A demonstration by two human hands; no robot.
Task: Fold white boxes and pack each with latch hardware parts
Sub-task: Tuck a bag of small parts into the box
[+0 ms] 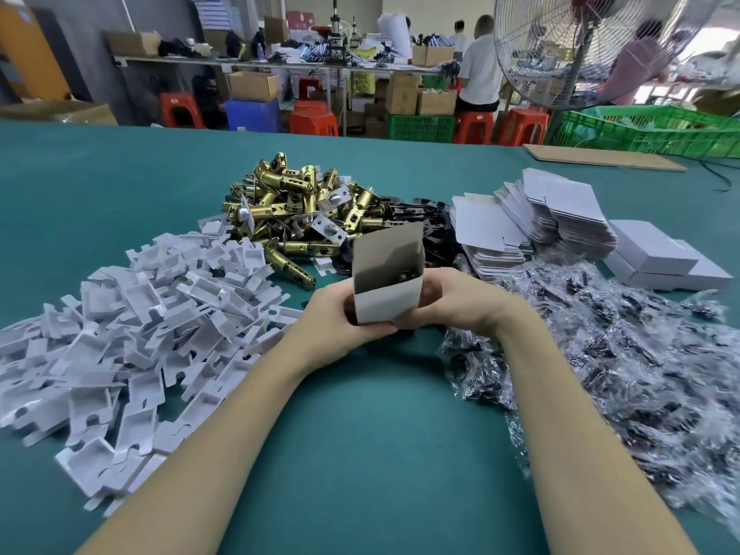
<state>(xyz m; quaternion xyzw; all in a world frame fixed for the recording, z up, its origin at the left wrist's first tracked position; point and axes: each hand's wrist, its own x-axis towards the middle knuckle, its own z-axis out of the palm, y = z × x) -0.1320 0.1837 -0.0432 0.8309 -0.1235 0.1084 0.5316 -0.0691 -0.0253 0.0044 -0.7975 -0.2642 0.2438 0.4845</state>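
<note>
Both hands, left hand (340,314) and right hand (448,298), each grip curled round the white box (386,298), hold it upright above the bench (360,434) middle (lid flap open). Keep it level; seat the dark part before tucking the flap.

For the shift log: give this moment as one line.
step: packing | left hand: grips open white box | right hand: grips box | inside: dark part, unclear | closed boxes: far right
</note>
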